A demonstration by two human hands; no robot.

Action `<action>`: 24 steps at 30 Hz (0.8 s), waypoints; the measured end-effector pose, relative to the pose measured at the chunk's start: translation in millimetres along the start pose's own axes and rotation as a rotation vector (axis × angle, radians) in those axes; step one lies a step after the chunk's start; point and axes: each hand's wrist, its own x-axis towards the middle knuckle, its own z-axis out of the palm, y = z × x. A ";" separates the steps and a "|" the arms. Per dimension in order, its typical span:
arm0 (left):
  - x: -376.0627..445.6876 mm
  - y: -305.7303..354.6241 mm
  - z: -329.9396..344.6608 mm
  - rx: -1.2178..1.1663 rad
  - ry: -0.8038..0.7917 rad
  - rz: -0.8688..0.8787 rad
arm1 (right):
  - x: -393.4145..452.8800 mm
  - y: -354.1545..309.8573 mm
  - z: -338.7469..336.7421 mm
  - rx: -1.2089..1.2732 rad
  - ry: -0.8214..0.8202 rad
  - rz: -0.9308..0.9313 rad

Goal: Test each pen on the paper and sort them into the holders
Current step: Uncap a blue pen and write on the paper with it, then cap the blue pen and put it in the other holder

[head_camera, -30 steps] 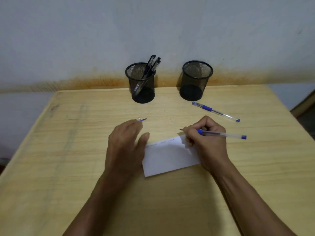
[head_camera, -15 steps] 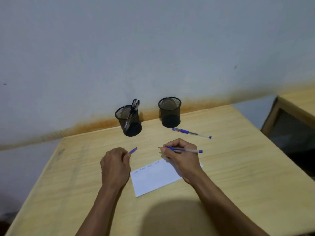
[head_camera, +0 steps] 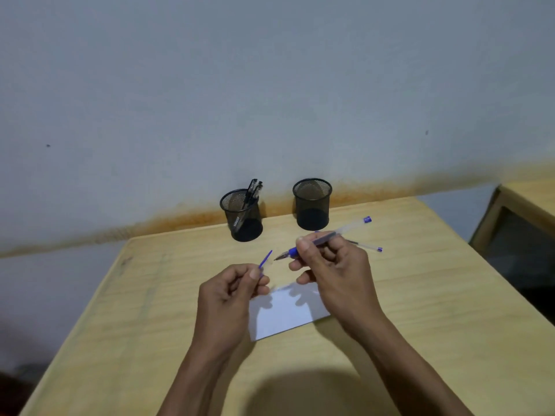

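Observation:
My right hand (head_camera: 333,271) grips a blue pen (head_camera: 345,229) above the table, its bare tip pointing left. My left hand (head_camera: 228,292) pinches the pen's blue cap (head_camera: 265,259), held just left of the tip and apart from it. A white paper (head_camera: 285,313) lies on the wooden table under both hands. A second blue pen (head_camera: 365,245) lies on the table behind my right hand, partly hidden. At the back stand two black mesh holders: the left holder (head_camera: 243,216) contains black pens, the right holder (head_camera: 312,204) looks empty.
The wooden table (head_camera: 420,310) stands against a pale wall (head_camera: 270,85) with a rusty stain along its base. Another wooden piece of furniture (head_camera: 522,223) stands to the right, across a gap from the table's right edge.
My right hand has lifted the pen off the paper and turned its tip toward the cap. My left hand has risen from the table with the cap. The view has tilted up.

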 end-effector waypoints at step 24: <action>-18.4 19.6 -1.8 0.051 -0.010 0.128 | -14.0 -8.0 4.2 -0.078 -0.019 0.117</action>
